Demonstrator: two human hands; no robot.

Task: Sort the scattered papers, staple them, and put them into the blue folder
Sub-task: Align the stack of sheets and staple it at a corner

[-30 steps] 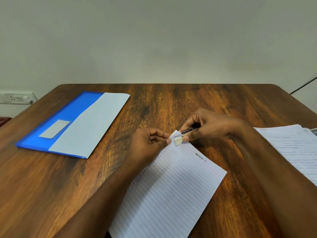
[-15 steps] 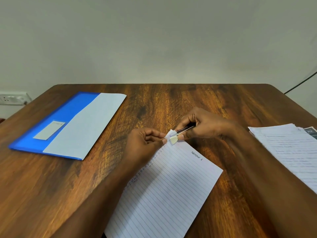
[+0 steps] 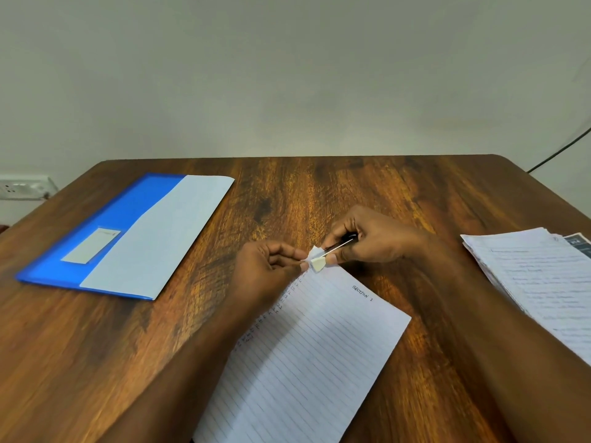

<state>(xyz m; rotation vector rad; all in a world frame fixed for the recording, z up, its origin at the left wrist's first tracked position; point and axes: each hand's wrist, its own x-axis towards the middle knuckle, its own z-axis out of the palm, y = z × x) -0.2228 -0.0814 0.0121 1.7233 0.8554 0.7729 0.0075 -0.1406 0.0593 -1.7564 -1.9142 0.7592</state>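
We see the left hand [image 3: 265, 270] pinching the folded top corner of the lined papers [image 3: 307, 356], which lie near the middle of the counter [image 3: 319, 193] and run to its near edge. The right hand [image 3: 367, 241] grips a small stapler [image 3: 340, 246], fingers curled round it, its tip at that same corner. The blue folder [image 3: 105, 231] lies flat by the left edge, a white sheet [image 3: 166, 238] on it. Another paper stack [image 3: 537, 282] sits at the right edge.
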